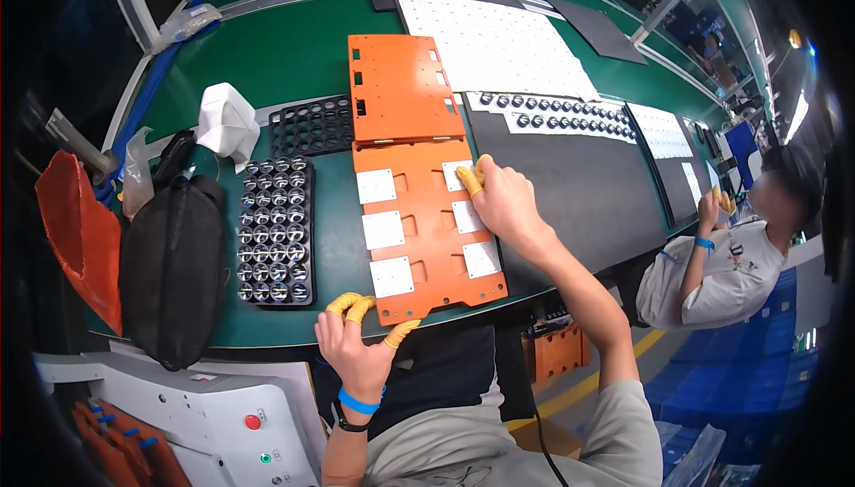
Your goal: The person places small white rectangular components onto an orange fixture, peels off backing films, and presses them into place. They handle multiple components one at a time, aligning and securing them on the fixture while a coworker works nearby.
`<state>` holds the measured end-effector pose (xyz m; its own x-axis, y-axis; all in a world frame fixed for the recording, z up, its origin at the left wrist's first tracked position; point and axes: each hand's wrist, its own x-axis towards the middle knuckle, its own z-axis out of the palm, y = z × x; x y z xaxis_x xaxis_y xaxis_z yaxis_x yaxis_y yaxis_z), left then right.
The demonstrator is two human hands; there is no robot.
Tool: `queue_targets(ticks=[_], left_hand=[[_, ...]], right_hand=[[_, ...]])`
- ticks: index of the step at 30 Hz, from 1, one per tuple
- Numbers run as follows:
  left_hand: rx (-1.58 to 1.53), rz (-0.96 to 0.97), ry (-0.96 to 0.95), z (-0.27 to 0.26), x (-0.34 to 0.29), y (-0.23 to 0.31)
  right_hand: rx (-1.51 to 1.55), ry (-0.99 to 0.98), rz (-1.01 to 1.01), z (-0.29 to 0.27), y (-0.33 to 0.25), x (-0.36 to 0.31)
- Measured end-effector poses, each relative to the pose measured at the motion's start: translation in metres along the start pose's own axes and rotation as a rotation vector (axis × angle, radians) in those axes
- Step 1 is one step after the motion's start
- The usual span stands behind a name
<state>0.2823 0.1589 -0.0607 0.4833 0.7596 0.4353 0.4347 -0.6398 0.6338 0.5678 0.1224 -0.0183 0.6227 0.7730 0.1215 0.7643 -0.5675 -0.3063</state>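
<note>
An orange hinged fixture (434, 220) lies unfolded on the green table (341, 264), directly in front of the person, its lower panel bearing six white square plates (384, 229) in two columns of three and its upper panel, pierced by rectangular cutouts, extending away behind it. The right hand (509, 209) reaches in from the right, with thumb and forefinger in yellow covers, close together at the upper right plate; whether they pinch or press it I cannot tell. The left hand (354, 349), also with yellow-covered fingertips, curls half open around the fixture's near left corner, thumb apart from the fingers; how firmly it grasps cannot be told. Just left of the fixture, a black tray (312, 255) holds shiny round reflector-like pieces (276, 229), four to a row. Behind it sits a second black tray (274, 135) with dark round cells, their contents too dim to make out. To the right, white strips (570, 129) carrying round black pieces lie along the far edge of a dark mat (570, 193), beyond them a large white sheet (499, 46). Farther right, a co-worker (726, 264) stands with raised hands.
</note>
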Motion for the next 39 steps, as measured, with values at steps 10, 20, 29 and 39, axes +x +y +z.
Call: queue_targets(ticks=[10, 20, 29, 39], left_hand=[[-0.009, -0.007, 0.005, 0.001, 0.0, 0.002], [0.015, 0.019, 0.014, 0.002, 0.0, 0.002], [0.034, -0.002, 0.0, 0.004, -0.003, -0.002], [0.065, -0.005, -0.053, 0.004, -0.002, -0.004]], right_hand=[[0.146, 0.107, 0.007, -0.01, 0.005, 0.0], [-0.594, 0.406, -0.653, -0.047, 0.134, 0.046], [-0.371, 0.348, -0.764, -0.055, 0.134, -0.032], [-0.072, -0.027, -0.15, -0.064, 0.126, -0.032]])
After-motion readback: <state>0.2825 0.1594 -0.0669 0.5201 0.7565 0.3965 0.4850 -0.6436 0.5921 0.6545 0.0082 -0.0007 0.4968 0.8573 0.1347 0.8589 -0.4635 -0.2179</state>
